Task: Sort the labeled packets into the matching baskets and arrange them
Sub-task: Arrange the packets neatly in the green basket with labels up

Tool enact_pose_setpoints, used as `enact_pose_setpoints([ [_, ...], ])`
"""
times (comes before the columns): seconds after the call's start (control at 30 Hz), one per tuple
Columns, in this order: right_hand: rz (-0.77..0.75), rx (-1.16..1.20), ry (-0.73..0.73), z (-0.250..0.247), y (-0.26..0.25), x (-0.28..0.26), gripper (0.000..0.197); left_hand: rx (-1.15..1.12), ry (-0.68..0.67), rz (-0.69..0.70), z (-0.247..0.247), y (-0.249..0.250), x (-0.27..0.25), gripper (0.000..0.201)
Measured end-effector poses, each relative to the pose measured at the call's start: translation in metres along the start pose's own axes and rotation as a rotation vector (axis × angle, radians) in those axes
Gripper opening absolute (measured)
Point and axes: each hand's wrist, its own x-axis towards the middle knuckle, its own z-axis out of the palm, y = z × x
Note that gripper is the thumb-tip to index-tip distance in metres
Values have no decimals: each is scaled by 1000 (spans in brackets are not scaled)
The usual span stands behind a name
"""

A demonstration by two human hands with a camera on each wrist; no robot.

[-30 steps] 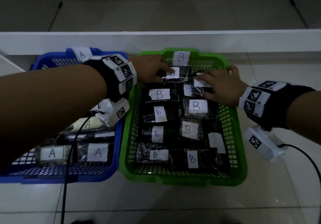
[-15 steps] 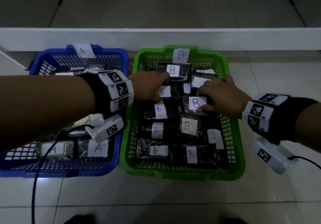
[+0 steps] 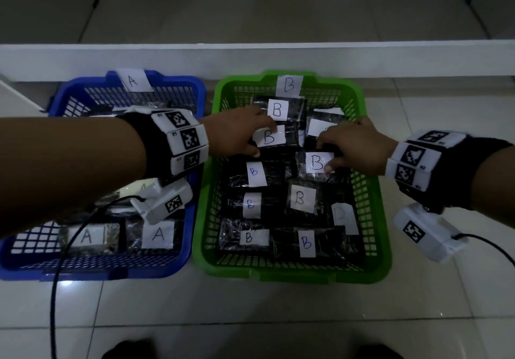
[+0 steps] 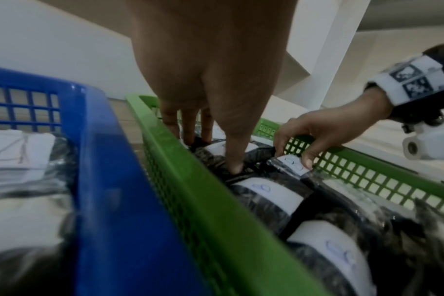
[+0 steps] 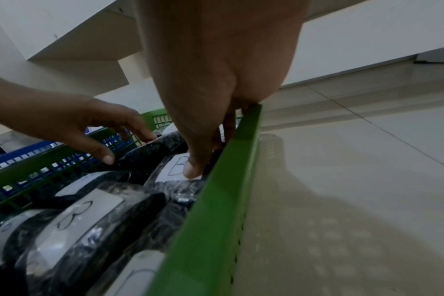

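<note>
Head view: the green basket [image 3: 289,271] and blue basket [image 3: 178,269] stand side by side on the tiled floor, touching or nearly so. Dark packets in clear wrap fill both, B labels in green, A labels in blue. The left hand [image 3: 237,132] reaches into the far left of the green basket, fingers spread over a B packet [image 3: 274,138], thumb at its near edge. The right hand [image 3: 355,146] bears on another B packet [image 3: 315,165] in the right column.

Left wrist view: the left hand [image 4: 208,80] has fingers extended downward onto the wrap, thumb pressing between packets; nothing is lifted.

Right wrist view: the right hand [image 5: 216,90] pinches its packet [image 5: 176,170], thumb on the label, fingers behind it close to the basket wall.

Assessment: sorting appears complete; this is straightening of rows. Packets look light, soft and pliable, with crinkled wrap likely slippery. Paper labels may peel, so hold by the packet edges, not the labels. Contents cannot be identified.
</note>
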Motion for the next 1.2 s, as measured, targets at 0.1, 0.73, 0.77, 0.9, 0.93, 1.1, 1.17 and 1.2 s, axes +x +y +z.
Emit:
enact_pose_setpoints([
  [0.1,1,19,-16,-4,1,4,41,22,-71,-9,1,-2,-6,64],
  [0.73,7,-66,-160,-14,-5,4,56,134,-168,6,-1,-1,-5,59],
  [0.77,4,-69,-157,-14,-4,4,56,117,-161,18,-1,-2,-5,59],
  [0.9,-16,-68,-138,-12,-1,2,58,-35,-140,32,-2,-5,-6,59],
  [0.93,-28,-57,-113,-12,0,1,57,-61,-117,31,-3,-5,-7,59],
  [1.1,-22,108,232,-10,7,-4,35,154,-22,83,-3,13,-26,63],
  [1.17,7,11,250,-7,10,-1,43,279,-95,86,3,17,-31,69],
  [1.2,9,-27,224,-6,10,0,46,299,-119,90,7,17,-32,70],
])
